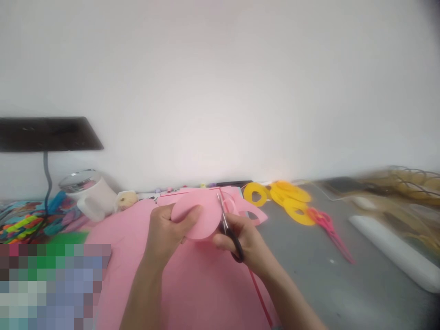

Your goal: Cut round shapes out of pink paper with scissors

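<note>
A round pink disc, paper or felt by its look (208, 217), is pinched between the thumb and fingers of my left hand (172, 229). My right hand (245, 238) grips a pair of black-handled scissors (227, 229), their blades upright at the disc's right edge. A thin curved pink strip (229, 201) shows just behind the blades. Under both hands spreads a large pink sheet (202, 284) with a red line along its right side. Beyond my right hand lies a pink offcut (256, 215) with a hole in it.
Several yellow rings (287, 195) lie on the grey tabletop (309, 275), beside pink scissors (330, 231). A white bar (392, 252) sits at the right. To the left stand a white mug (96, 197) and a dark panel (48, 134) on a bent stem, near colourful bundles (24, 224).
</note>
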{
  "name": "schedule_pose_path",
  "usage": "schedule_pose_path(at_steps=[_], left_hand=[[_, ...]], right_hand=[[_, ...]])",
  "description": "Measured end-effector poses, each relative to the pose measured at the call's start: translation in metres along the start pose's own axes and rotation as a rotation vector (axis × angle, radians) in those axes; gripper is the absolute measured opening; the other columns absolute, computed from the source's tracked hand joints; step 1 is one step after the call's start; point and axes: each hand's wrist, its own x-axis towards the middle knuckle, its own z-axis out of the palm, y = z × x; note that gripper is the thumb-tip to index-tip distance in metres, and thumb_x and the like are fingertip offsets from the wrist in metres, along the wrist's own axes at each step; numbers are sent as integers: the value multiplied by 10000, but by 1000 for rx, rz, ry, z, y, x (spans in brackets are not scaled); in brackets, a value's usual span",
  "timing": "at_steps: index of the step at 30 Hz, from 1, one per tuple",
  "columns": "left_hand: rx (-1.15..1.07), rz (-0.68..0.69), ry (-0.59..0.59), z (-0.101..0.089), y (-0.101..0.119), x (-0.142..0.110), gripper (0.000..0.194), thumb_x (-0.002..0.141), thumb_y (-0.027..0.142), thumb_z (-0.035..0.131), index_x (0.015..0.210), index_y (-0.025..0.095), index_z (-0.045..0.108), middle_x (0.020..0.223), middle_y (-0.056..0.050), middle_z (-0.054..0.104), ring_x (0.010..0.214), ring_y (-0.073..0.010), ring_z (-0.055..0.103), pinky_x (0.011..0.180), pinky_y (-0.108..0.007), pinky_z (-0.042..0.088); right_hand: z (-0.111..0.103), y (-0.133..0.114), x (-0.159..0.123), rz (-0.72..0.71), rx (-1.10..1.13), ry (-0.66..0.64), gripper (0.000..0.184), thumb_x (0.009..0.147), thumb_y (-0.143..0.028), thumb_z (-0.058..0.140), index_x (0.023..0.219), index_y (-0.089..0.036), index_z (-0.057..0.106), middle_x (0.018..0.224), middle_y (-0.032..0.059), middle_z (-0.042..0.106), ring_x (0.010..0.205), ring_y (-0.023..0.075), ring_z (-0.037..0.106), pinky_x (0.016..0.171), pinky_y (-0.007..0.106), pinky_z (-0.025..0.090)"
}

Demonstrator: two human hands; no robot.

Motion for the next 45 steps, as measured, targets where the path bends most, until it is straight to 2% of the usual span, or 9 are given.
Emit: schedule_pose_path(at_steps=[6, 11, 15, 24, 31, 34, 37, 40, 45], left_hand=[[-5, 9, 10, -1, 0, 1, 471, 631, 388, 694, 396, 199, 332, 364, 64, 312, 378, -64, 292, 385, -217, 206], [-1, 10, 14, 1, 1, 1, 474, 675, 390, 677, 365, 196, 374, 319, 48, 370, 343, -69, 328, 367, -222, 246], [-34, -22, 5, 3, 0, 1, 438, 689, 393, 674, 384, 194, 432, 313, 40, 417, 319, -82, 372, 343, -221, 282], [-119, -20, -176, 7, 4, -3, 425, 766, 317, 633, 384, 176, 513, 319, 22, 483, 309, -81, 428, 370, -210, 385], [-147, -50, -282, 6, 4, -4, 379, 746, 305, 651, 406, 177, 540, 316, 7, 494, 297, -99, 429, 367, -239, 388], [-239, -60, -193, 9, 2, -2, 357, 736, 329, 663, 433, 171, 559, 324, 6, 495, 295, -113, 440, 343, -252, 367], [-337, -57, -61, 13, 0, 0, 234, 683, 289, 711, 519, 165, 601, 354, 20, 513, 308, -130, 466, 330, -259, 364], [-366, -53, -11, 18, -2, 0, 238, 656, 270, 732, 507, 177, 570, 353, 34, 500, 296, -125, 457, 324, -257, 364], [-299, -30, 32, 25, 2, -6, 352, 702, 350, 705, 445, 185, 530, 338, 32, 475, 316, -109, 444, 347, -248, 372]], right_hand=[[1, 0, 0, 46, -30, 33, 299, 688, -384, 759, 664, -176, 546, 547, -50, 425, 520, 100, 373, 486, 234, 309], [0, -3, 1, -86, -30, 78, 265, 711, -360, 748, 703, -190, 545, 585, -50, 455, 533, 96, 367, 485, 227, 309], [2, -5, 1, -102, 17, 100, 266, 691, -275, 764, 659, -194, 512, 594, -54, 478, 535, 92, 386, 506, 228, 344], [4, -4, 2, -85, 0, 204, 193, 703, -263, 733, 763, -192, 565, 603, -44, 522, 552, 110, 421, 520, 248, 364], [-1, -2, 1, -148, -34, 338, 212, 724, -302, 727, 871, -210, 604, 614, -42, 534, 599, 138, 518, 582, 268, 437], [1, -1, 0, -131, 3, 238, 312, 742, -439, 722, 904, -212, 581, 658, -18, 562, 617, 154, 530, 586, 285, 430], [6, 1, -1, -106, 24, 75, 403, 723, -527, 729, 907, -215, 553, 676, -12, 550, 601, 147, 485, 559, 279, 395], [11, 1, 0, -114, 53, -70, 441, 692, -581, 743, 838, -211, 552, 678, -13, 507, 614, 145, 451, 553, 272, 377], [15, 1, 2, -139, 65, -96, 461, 680, -616, 737, 797, -206, 561, 714, -2, 497, 644, 148, 431, 567, 267, 381]])
